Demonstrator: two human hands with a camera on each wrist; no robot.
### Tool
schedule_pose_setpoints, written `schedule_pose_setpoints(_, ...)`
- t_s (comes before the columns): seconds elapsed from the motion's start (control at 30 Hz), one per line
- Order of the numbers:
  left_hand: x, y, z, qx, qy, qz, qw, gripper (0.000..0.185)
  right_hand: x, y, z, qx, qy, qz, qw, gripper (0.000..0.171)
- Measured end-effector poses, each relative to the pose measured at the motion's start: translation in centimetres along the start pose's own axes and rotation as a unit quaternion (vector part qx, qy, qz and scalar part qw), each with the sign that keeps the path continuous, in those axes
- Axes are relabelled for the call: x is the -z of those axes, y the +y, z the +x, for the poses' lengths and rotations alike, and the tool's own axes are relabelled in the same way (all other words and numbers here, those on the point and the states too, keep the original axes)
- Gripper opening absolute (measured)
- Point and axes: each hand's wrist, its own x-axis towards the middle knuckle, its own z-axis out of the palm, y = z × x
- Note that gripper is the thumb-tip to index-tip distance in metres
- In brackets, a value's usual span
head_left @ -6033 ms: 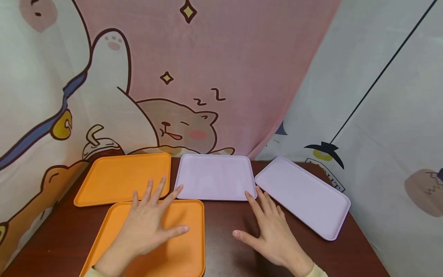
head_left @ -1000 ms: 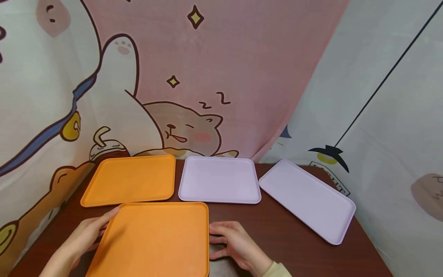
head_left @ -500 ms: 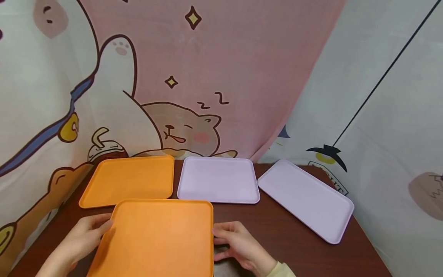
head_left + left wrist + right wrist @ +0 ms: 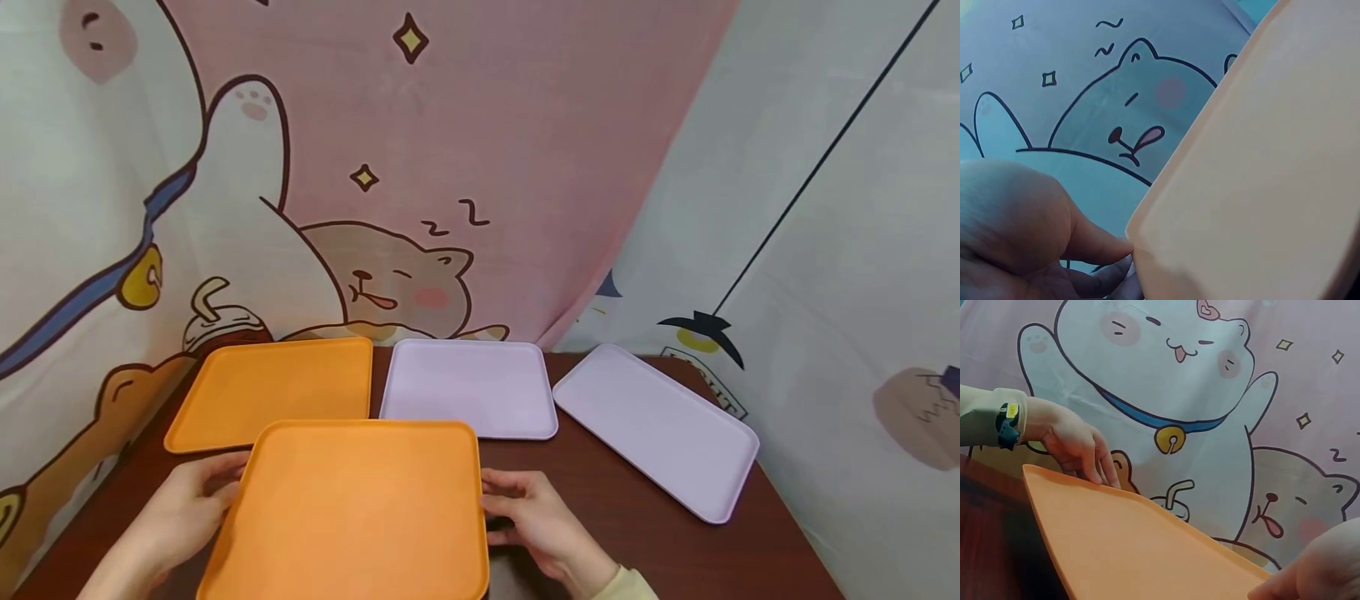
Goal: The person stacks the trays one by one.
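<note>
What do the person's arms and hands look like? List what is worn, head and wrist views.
Both hands are bare, no gloves or rings visible. The right hand ends in a pale yellow-green sleeve cuff. The left hand has the same pale sleeve, with a dark wrist strap bearing a small yellow mark.

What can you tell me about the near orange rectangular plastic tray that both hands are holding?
The near orange rectangular plastic tray looks matte, with rounded corners and a low raised rim, and nothing lies in it. The left hand grips its left edge and the right hand its right edge. In the wrist views it appears lifted off the dark wooden table. Its far edge overlaps the near edges of the far orange tray and the middle lilac tray.
</note>
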Motion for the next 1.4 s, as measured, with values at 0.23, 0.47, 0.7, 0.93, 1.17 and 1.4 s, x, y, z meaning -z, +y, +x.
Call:
schedule_pose_setpoints(0.23,-0.6,1.2,-0.6,-0.013,0.009,0.004,0.9999,0.043,0.8,-0.9,-0.7,0.02,0.013,-0.004,1.0,0.052)
schedule_pose_setpoints(0.47,-1.4,2.6,-0.9,-0.013,0.0,-0.023,0.9997,0.044,1.5,-1.7,-1.3,0.026,0.048,-0.034,0.998,0.056)
schedule_pose_setpoints(0.7,-1.9,3.0,-1.2,-0.018,-0.005,-0.025,0.9995,0.043,2.1,-2.3,-1.7,0.033,0.056,-0.047,0.997,0.057)
schedule_pose_setpoints(0.93,-2.7,3.5,-1.0,-0.03,-0.014,-0.047,0.9984,0.043,2.9,-2.5,-2.5,0.038,0.071,-0.049,0.996,0.057)
schedule_pose_setpoints(1.17,-3.3,4.2,-1.0,-0.039,-0.011,-0.057,0.9975,0.043,3.8,-2.8,-2.8,0.05,0.084,-0.054,0.994,0.055)
schedule_pose_setpoints(1.4,-4.2,4.9,-0.9,-0.047,-0.015,-0.069,0.9964,0.043,5.0,-2.7,-3.4,0.054,0.088,-0.053,0.993,0.056)
